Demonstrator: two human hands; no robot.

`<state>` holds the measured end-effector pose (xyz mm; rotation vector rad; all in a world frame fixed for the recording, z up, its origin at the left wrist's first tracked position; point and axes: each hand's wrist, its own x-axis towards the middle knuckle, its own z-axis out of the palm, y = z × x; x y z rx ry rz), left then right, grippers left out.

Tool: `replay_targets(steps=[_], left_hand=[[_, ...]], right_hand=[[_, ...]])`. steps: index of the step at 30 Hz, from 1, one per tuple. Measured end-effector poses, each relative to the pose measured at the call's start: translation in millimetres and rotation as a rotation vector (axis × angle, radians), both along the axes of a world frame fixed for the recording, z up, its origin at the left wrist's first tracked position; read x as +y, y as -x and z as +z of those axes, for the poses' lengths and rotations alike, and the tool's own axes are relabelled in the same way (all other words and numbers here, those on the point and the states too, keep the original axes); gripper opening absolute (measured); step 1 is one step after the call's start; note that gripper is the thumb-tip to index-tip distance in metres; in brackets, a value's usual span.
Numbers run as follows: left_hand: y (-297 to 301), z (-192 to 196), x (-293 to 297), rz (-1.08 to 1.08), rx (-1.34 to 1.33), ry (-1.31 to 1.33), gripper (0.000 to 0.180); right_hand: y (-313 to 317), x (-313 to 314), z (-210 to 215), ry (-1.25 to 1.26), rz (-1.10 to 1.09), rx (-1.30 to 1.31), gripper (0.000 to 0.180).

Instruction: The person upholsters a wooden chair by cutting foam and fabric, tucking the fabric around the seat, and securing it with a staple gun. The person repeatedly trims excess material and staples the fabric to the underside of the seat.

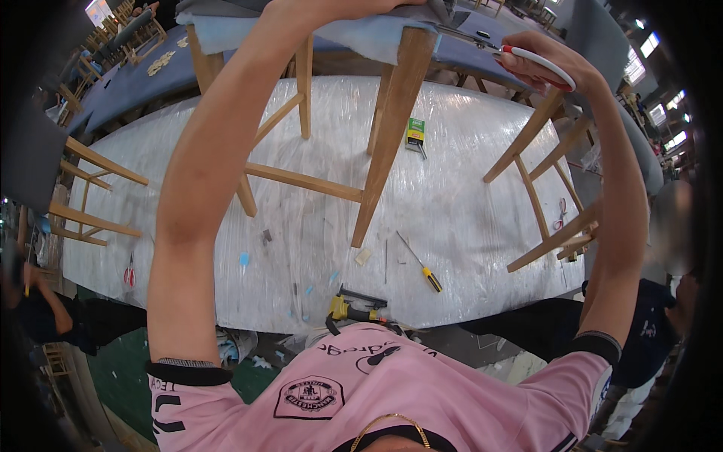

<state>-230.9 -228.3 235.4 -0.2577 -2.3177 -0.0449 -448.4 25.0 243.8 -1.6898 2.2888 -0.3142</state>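
A wooden chair (392, 120) stands on the plastic-wrapped table before me, its seat at the upper edge of the view. Light blue lining (346, 38) and dark grey fabric (233, 7) cover that seat. My left hand (365, 6) reaches to the fabric at the top; the frame's edge cuts it off, so its fingers barely show. In my right hand (565, 56) are scissors with red-and-white handles (538, 66). Their blades point left, close to the lining by the top of the chair's right leg.
On the plastic-wrapped tabletop (452, 196) lie a yellow screwdriver (429, 276), a staple gun (354, 307), a green-and-yellow box (416, 134) and red-handled scissors (129, 276). More chairs (538, 188) stand at both sides. People (49, 309) are at the left and right edges.
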Motion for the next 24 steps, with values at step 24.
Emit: replay_targets(steps=[24], left_hand=[[-2,-5,5,-0.035,0.005,-0.058,0.023]], right_hand=[[-19,-11,-4,0.075,0.084,0.156,0.073]])
